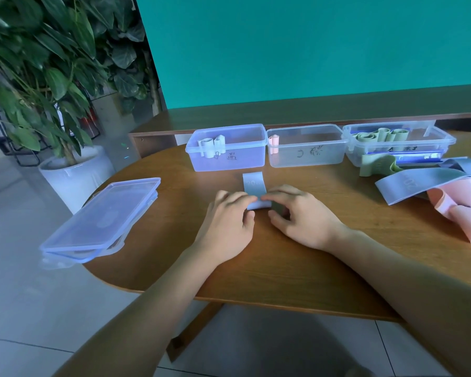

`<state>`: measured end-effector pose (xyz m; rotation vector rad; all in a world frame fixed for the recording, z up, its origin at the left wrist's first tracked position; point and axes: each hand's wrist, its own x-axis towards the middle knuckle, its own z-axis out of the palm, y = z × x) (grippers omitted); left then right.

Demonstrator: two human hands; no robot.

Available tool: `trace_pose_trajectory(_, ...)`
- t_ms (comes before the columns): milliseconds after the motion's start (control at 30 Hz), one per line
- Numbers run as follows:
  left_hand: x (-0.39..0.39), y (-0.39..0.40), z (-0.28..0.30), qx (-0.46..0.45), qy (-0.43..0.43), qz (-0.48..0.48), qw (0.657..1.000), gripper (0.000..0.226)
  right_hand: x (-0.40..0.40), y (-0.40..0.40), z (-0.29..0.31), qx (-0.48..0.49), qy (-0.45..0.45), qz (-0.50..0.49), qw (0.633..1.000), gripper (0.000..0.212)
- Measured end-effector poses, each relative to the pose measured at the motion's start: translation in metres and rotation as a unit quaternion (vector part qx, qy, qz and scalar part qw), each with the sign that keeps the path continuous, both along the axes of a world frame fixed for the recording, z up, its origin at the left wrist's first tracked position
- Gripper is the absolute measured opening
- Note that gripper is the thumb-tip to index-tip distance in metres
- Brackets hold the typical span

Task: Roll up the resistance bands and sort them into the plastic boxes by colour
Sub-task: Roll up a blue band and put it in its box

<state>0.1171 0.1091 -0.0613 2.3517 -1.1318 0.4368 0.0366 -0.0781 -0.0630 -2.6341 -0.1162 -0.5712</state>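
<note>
A pale blue resistance band [253, 183] lies flat on the table in front of me, its near end wound into a small roll. My left hand [229, 221] and my right hand [299, 216] both pinch that roll with curled fingers and thumbs. Three clear plastic boxes stand in a row behind it. The left box [252, 156] holds rolled blue bands [212, 145]. One pink roll [273, 142] sits in the middle box [310, 159]. In the right box [430, 148] are several green rolls [375, 136].
Loose bands lie at the table's right: a green one [375, 165], a blue one [416, 183] and a pink one [462, 210]. Stacked clear lids [101, 224] overhang the left table edge. A potted plant [65, 172] stands on the floor to the left.
</note>
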Motion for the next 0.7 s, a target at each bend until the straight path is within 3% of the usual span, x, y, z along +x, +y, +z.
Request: trace_pose_trajectory(700,0.021,-0.017,0.000,0.030,0.017,0.028,0.999,0.040,0.021,-0.011,-0.001,0.002,0.008,-0.023,1.000,0.037)
